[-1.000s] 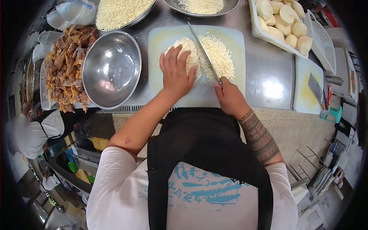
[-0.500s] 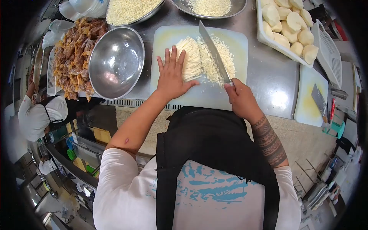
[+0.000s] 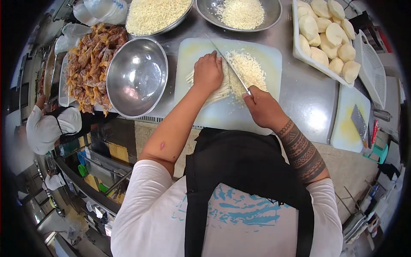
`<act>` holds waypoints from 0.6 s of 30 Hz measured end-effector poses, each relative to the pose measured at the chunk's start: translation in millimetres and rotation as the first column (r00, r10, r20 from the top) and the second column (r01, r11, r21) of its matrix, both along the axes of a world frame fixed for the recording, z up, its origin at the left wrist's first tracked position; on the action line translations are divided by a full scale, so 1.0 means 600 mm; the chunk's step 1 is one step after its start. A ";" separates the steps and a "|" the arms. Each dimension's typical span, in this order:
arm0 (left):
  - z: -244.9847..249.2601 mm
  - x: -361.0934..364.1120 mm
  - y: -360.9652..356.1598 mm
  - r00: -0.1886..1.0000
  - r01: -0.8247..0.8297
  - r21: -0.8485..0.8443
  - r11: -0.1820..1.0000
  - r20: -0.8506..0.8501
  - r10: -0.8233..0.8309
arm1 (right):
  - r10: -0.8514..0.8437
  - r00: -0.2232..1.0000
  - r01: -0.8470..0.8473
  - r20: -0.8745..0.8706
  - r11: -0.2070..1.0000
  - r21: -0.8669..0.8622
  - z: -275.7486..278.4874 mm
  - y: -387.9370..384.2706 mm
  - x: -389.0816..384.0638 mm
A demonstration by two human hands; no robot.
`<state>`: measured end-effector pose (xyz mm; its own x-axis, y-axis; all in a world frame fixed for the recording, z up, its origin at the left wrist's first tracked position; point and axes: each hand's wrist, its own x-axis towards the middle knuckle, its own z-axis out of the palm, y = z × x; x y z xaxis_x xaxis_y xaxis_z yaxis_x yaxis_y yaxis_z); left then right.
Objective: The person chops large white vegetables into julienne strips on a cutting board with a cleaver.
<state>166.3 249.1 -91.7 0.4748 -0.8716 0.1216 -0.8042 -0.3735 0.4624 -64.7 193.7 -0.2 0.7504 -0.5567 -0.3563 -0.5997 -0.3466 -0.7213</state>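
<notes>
My left hand point(image 3: 209, 73) presses down with curled fingers on a pile of pale vegetable strips point(image 3: 221, 91), partly hiding them. In my right hand point(image 3: 262, 107) is the handle of a kitchen knife point(image 3: 232, 67). Its blade is turned nearly edge-on and slants up and left, along the right side of the strips, close to my left fingers. Finely diced pale vegetable point(image 3: 250, 73) lies heaped to the right of the blade. All of this rests on a white cutting board point(image 3: 186, 55) with yellowish stains.
A metal bowl point(image 3: 137, 75) stands left of the board, beside piled brown meat point(image 3: 92, 64). Two metal bowls at the back hold diced vegetable point(image 3: 158, 15). Peeled vegetables point(image 3: 319, 26) fill a white basket point(image 3: 296, 43). A cleaver point(image 3: 358, 119) lies far right. Another person point(image 3: 68, 122) stands left.
My left hand has gone from flat and spread to curled on the strips, moving nearer the blade. The knife has turned from showing its flat side to nearly edge-on. The view has shifted slightly.
</notes>
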 end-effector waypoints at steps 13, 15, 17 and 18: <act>-0.007 -0.014 -0.008 0.987 -0.037 0.049 0.998 0.159 0.028 | 0.081 0.996 -0.075 0.034 0.986 -0.149 -0.030 -0.033 0.035; -0.006 -0.014 -0.010 0.985 -0.040 0.034 0.999 0.168 0.033 | 0.079 0.991 -0.057 0.104 0.979 -0.195 -0.026 -0.036 0.039; -0.006 -0.015 -0.005 0.985 -0.040 0.031 0.999 0.170 0.034 | 0.078 0.994 -0.084 -0.078 0.993 -0.080 0.062 -0.010 0.021; -0.006 -0.015 -0.006 0.986 -0.051 0.063 0.997 0.163 0.040 | 0.122 0.989 -0.126 -0.087 0.991 -0.045 0.079 -0.007 0.016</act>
